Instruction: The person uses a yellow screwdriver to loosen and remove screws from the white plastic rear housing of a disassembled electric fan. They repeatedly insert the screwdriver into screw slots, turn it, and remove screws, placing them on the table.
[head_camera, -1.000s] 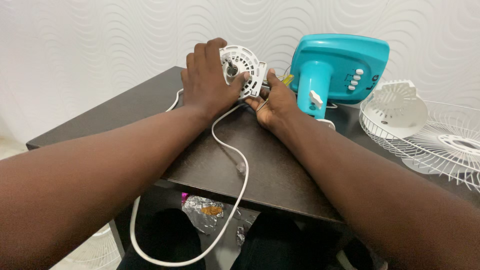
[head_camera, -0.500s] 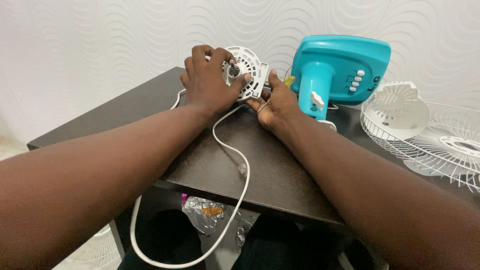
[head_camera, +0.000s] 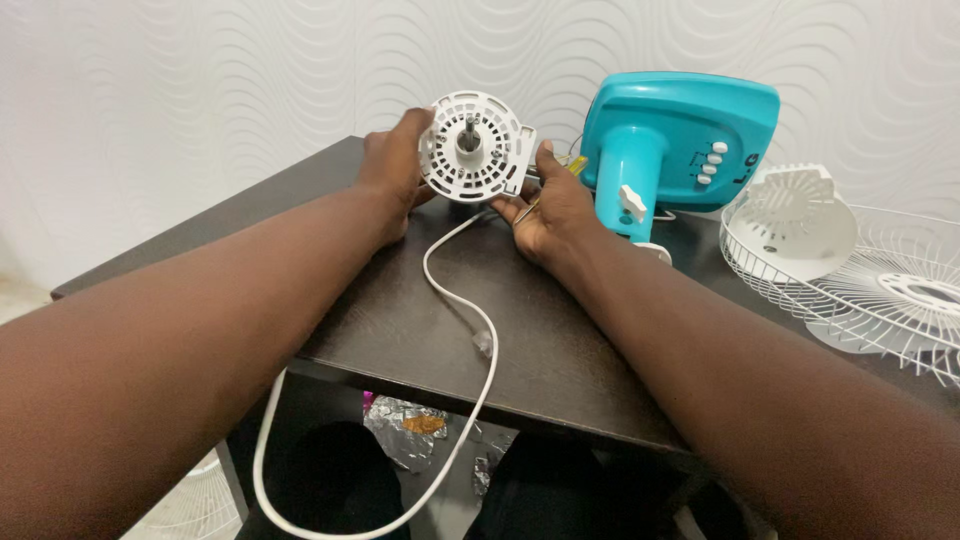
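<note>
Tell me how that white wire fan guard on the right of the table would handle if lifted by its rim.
The white wire fan guard is probably light for its size, since it is mostly thin open wires. It may flex a little if held at one edge. It lies over the dark table's edge, so a nudge could tip it off.
</note>
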